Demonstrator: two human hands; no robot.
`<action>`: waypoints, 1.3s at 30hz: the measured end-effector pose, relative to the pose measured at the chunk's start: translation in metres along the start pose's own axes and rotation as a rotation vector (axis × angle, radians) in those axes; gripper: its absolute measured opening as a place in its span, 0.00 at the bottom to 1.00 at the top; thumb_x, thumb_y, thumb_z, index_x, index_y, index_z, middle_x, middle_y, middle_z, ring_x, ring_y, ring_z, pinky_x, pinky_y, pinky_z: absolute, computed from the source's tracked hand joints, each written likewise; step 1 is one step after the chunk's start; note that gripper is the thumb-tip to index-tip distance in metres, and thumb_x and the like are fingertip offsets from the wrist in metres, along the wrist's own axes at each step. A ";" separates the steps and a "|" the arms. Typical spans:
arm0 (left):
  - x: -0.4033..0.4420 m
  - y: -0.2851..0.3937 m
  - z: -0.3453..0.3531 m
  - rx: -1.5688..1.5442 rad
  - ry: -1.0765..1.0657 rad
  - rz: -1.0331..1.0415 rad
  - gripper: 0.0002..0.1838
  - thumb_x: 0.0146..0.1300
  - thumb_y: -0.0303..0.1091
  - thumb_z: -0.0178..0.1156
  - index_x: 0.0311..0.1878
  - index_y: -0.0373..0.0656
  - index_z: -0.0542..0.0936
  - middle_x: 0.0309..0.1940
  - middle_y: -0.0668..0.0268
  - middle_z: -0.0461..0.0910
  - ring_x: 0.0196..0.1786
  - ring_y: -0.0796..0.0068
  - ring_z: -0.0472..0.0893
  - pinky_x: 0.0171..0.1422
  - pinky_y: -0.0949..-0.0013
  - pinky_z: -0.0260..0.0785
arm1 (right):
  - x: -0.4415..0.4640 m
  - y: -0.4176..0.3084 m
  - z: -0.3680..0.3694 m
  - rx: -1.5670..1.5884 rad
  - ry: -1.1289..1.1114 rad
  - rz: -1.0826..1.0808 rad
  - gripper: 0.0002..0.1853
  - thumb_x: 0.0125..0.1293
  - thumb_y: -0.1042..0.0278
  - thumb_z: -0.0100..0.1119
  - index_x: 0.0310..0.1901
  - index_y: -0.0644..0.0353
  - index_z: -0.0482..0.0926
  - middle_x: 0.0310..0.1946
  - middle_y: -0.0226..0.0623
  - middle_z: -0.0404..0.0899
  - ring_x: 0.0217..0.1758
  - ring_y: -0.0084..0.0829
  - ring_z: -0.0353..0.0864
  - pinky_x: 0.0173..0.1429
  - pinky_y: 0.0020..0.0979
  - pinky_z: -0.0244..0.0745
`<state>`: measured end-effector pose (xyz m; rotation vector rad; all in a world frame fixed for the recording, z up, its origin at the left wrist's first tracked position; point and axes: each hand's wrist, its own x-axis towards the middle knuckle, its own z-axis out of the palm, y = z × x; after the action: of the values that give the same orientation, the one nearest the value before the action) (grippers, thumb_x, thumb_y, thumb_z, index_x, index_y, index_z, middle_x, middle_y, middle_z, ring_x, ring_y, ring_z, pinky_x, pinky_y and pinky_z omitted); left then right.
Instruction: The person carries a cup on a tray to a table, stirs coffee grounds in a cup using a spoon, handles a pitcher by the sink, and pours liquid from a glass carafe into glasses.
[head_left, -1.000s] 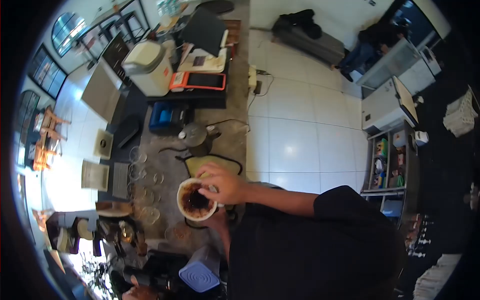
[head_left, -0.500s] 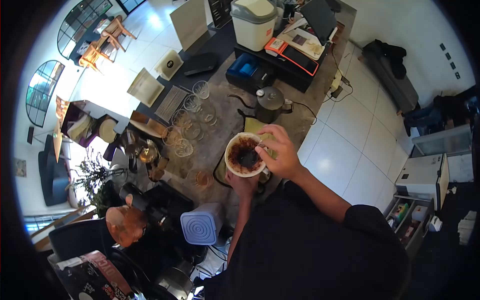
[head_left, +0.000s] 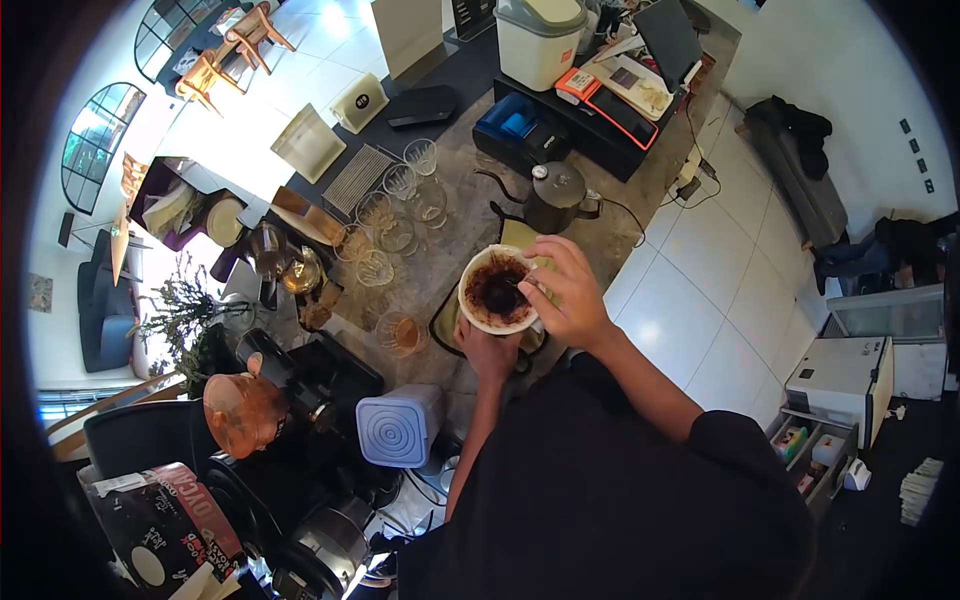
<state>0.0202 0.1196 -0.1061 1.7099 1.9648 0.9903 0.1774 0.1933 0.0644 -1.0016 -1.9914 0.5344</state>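
Note:
My left hand (head_left: 488, 350) is wrapped round the lower side of a white coffee dripper (head_left: 468, 312), tilted so its inside faces me. Wet brown coffee grounds (head_left: 482, 285) cling to its inner wall, with a dark pool in the middle. My right hand (head_left: 568, 295) is over the dripper's right rim. Its thumb and fingers pinch a thin spoon (head_left: 525, 282), mostly hidden by the fingers, that reaches into the dripper. Behind stands a dark gooseneck kettle (head_left: 558, 195). An olive cloth (head_left: 518, 234) lies partly under the dripper.
Several clear glasses (head_left: 396, 235) stand to the left on the counter (head_left: 455, 215), and one glass (head_left: 402, 333) holds some brown liquid. A lidded grey bin (head_left: 398, 430) is near my left forearm. A blue-black printer (head_left: 520, 128) and a card terminal (head_left: 610, 105) sit farther back.
The view has shifted, so the counter items appear a little farther right and higher. Both hands still hold the dripper and spoon; the dark pool inside looks smaller.

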 end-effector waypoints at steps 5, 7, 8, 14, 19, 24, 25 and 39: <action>0.003 0.001 -0.002 0.009 0.077 0.015 0.38 0.53 0.53 0.77 0.65 0.44 0.82 0.69 0.59 0.78 0.74 0.54 0.71 0.74 0.47 0.59 | 0.002 0.002 0.005 0.049 0.011 0.034 0.06 0.64 0.72 0.69 0.36 0.64 0.84 0.57 0.44 0.80 0.69 0.51 0.74 0.73 0.49 0.67; 0.008 0.011 -0.007 -0.050 0.089 0.038 0.35 0.51 0.49 0.79 0.61 0.42 0.84 0.61 0.57 0.84 0.65 0.53 0.81 0.67 0.49 0.69 | -0.001 0.009 0.005 0.036 0.030 0.023 0.06 0.63 0.71 0.70 0.37 0.64 0.85 0.56 0.44 0.80 0.68 0.51 0.74 0.73 0.49 0.68; 0.015 0.015 -0.015 -0.155 0.028 0.035 0.33 0.48 0.45 0.81 0.58 0.41 0.85 0.57 0.55 0.86 0.60 0.52 0.85 0.63 0.50 0.73 | -0.002 0.013 0.007 0.042 0.030 0.009 0.07 0.64 0.70 0.71 0.37 0.64 0.85 0.56 0.44 0.80 0.68 0.51 0.74 0.73 0.48 0.68; 0.017 0.038 -0.020 -0.223 0.093 0.164 0.33 0.58 0.47 0.78 0.62 0.37 0.83 0.60 0.52 0.86 0.62 0.54 0.85 0.66 0.54 0.76 | -0.007 0.004 0.009 0.049 0.024 0.056 0.09 0.68 0.64 0.68 0.40 0.61 0.85 0.57 0.44 0.76 0.67 0.49 0.73 0.72 0.48 0.67; 0.008 -0.007 0.006 -0.051 0.208 0.135 0.35 0.48 0.45 0.82 0.60 0.42 0.84 0.60 0.57 0.84 0.62 0.51 0.81 0.66 0.48 0.65 | -0.006 -0.001 0.008 0.091 0.040 0.144 0.10 0.69 0.64 0.67 0.41 0.63 0.86 0.58 0.44 0.75 0.69 0.49 0.71 0.73 0.47 0.66; 0.006 -0.009 0.013 -0.251 0.226 0.075 0.34 0.48 0.43 0.82 0.59 0.42 0.85 0.59 0.57 0.85 0.62 0.47 0.81 0.65 0.48 0.66 | -0.011 0.003 0.012 0.112 0.046 0.171 0.11 0.70 0.64 0.66 0.42 0.64 0.86 0.59 0.44 0.75 0.70 0.48 0.71 0.73 0.47 0.66; 0.008 -0.009 0.011 -0.169 0.223 0.126 0.34 0.48 0.42 0.82 0.59 0.42 0.85 0.60 0.57 0.85 0.63 0.48 0.81 0.66 0.48 0.66 | -0.011 0.004 0.014 0.111 0.051 0.167 0.11 0.70 0.64 0.66 0.42 0.64 0.86 0.59 0.44 0.75 0.70 0.48 0.71 0.73 0.47 0.66; 0.006 0.006 0.003 -0.136 0.178 0.074 0.38 0.48 0.38 0.83 0.64 0.39 0.80 0.64 0.55 0.82 0.68 0.50 0.79 0.70 0.49 0.67 | -0.003 0.002 0.010 0.136 0.064 0.124 0.11 0.70 0.64 0.65 0.40 0.65 0.86 0.57 0.45 0.76 0.69 0.48 0.72 0.73 0.47 0.66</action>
<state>0.0248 0.1259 -0.1031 1.6804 1.9020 1.3121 0.1710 0.1916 0.0560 -1.0486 -1.8198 0.6873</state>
